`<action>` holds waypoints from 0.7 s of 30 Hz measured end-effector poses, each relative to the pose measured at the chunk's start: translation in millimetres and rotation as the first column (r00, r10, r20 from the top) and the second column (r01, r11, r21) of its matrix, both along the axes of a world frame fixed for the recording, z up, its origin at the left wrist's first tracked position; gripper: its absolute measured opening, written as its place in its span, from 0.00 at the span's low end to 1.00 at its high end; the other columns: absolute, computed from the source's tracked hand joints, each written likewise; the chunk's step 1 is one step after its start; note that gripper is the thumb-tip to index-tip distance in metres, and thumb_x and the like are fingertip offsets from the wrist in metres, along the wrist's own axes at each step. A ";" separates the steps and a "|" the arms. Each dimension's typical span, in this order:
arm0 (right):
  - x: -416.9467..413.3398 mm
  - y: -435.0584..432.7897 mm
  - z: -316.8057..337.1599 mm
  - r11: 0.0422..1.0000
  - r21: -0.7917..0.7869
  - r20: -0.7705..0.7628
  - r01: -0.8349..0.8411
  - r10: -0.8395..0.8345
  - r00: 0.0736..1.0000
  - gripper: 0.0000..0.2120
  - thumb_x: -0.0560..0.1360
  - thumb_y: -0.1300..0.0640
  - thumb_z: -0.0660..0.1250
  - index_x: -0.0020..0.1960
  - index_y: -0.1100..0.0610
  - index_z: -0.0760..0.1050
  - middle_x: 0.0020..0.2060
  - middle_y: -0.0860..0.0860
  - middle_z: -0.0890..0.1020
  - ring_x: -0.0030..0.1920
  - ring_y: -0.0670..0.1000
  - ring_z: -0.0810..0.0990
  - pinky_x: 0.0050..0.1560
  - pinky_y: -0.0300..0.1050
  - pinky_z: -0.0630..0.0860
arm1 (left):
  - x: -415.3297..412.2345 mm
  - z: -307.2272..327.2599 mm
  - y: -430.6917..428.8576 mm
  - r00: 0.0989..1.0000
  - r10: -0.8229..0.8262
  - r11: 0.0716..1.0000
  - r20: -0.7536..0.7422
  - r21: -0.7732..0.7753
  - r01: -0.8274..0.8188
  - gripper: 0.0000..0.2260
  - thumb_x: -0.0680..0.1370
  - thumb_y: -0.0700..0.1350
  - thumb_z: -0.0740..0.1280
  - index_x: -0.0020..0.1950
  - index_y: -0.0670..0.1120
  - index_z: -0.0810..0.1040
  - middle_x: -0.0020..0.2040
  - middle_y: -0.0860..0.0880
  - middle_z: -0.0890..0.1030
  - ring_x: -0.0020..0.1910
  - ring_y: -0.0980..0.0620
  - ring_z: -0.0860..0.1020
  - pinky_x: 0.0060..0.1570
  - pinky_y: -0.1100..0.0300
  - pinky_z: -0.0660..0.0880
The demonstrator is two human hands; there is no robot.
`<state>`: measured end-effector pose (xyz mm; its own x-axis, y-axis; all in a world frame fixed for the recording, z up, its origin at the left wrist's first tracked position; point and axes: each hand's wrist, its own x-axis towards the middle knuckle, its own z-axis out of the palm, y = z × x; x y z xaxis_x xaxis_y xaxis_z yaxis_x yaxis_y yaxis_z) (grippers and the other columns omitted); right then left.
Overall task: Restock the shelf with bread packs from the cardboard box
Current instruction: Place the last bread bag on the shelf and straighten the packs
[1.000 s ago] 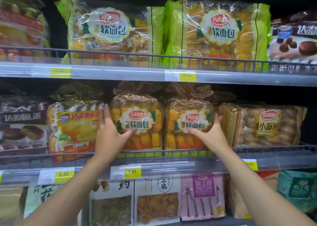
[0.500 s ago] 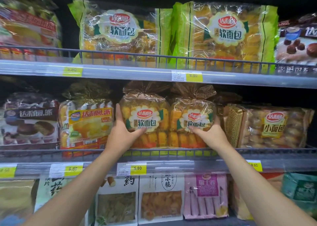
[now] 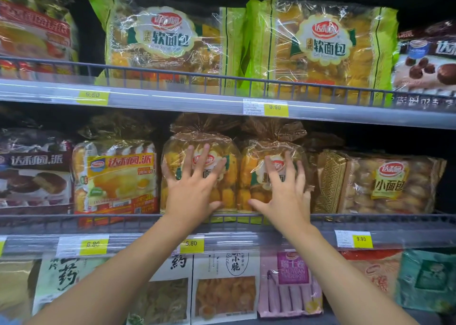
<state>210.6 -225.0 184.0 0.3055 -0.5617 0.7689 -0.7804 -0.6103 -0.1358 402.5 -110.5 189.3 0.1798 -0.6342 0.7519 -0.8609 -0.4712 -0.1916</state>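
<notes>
A person's left hand [image 3: 195,186] and right hand [image 3: 283,191] are reaching over the middle shelf [image 3: 123,218] rail, each pressing spread, straight fingers flat against a pack and gripping nothing. The left bread pack [image 3: 229,189] and right bread pack [image 3: 249,176] are standing upright and touching, between a yellow cake pack [image 3: 116,176] and a small-bun bag [image 3: 385,184].

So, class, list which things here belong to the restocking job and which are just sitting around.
In the job: left hand, right hand, left bread pack, right bread pack, middle shelf.
Just there: green packs, yellow pie pack, small-bread pack, pink pack.
</notes>
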 end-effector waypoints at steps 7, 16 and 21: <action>12.7 -12.8 3.9 0.998 0.034 -0.028 0.051 -0.050 0.998 0.55 0.64 0.27 0.70 0.79 0.38 0.40 0.80 0.49 0.38 0.80 0.62 0.42 0.63 0.72 0.71 | 7.0 2.4 -16.3 0.999 -0.014 1.000 -0.037 0.021 0.015 0.51 0.69 0.72 0.68 0.81 0.62 0.39 0.82 0.48 0.32 0.79 0.38 0.30 0.67 0.19 0.44; 11.8 -11.6 -1.9 0.998 0.010 -0.008 0.064 -0.064 0.998 0.54 0.64 0.29 0.72 0.80 0.40 0.46 0.81 0.50 0.43 0.79 0.62 0.47 0.61 0.70 0.73 | 11.8 0.5 -15.3 0.997 -0.058 0.998 -0.053 0.021 0.060 0.49 0.69 0.72 0.69 0.81 0.63 0.44 0.83 0.49 0.36 0.80 0.39 0.33 0.69 0.20 0.47; 10.7 -7.1 1.5 0.996 0.055 -0.023 0.067 -0.066 0.998 0.54 0.64 0.31 0.74 0.80 0.41 0.48 0.81 0.51 0.45 0.79 0.63 0.48 0.63 0.73 0.70 | 11.0 5.2 -10.0 0.994 -0.081 0.997 -0.080 0.013 0.082 0.46 0.70 0.74 0.66 0.81 0.64 0.48 0.83 0.49 0.39 0.81 0.41 0.34 0.70 0.21 0.45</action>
<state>221.4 -232.1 185.6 0.2820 -0.6230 0.7296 -0.8223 -0.5488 -0.1508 413.5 -120.5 194.6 0.1857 -0.6608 0.7272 -0.9090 -0.3966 -0.1283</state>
